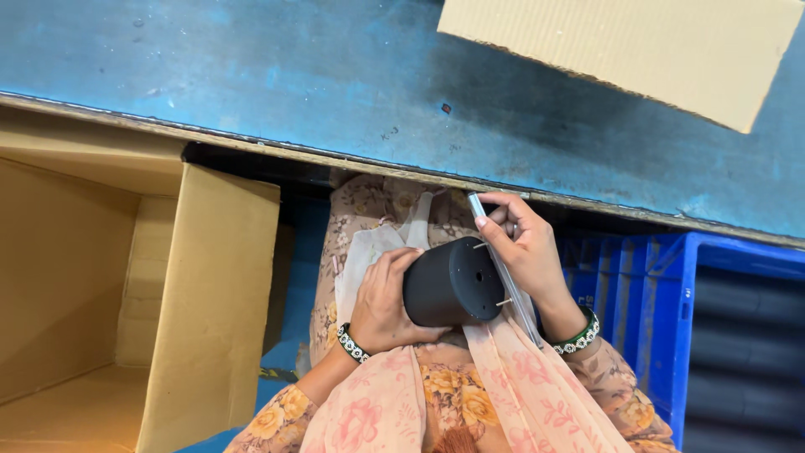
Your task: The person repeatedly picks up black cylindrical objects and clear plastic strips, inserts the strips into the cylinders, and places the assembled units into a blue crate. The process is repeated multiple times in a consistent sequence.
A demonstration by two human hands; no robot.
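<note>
Head view looks down on a black cylinder point(449, 285) held over the person's lap, just below the edge of the blue table point(335, 75); the left hand point(384, 306) wraps around its side wall from beneath, fingers closed on the curved body; the right hand point(521, 247) is pinched shut on a thin clear strip point(503, 264) that runs down past the cylinder's flat end face. That face shows a small centre hole and thin metal pins point(504, 302) sticking out near the rim.

Judging by the look, the cylinder is rigid and matte, probably plastic or coated metal, light enough for one hand, and not slippery; the side wall is the safe place to hold, as the pins look easy to bend; the strip seems flimsy and best held near its end.

An open cardboard box point(168, 294) stands to the left; a blue crate point(671, 310) holding more dark cylinders sits to the right; a cardboard sheet point(637, 46) lies on the table.
</note>
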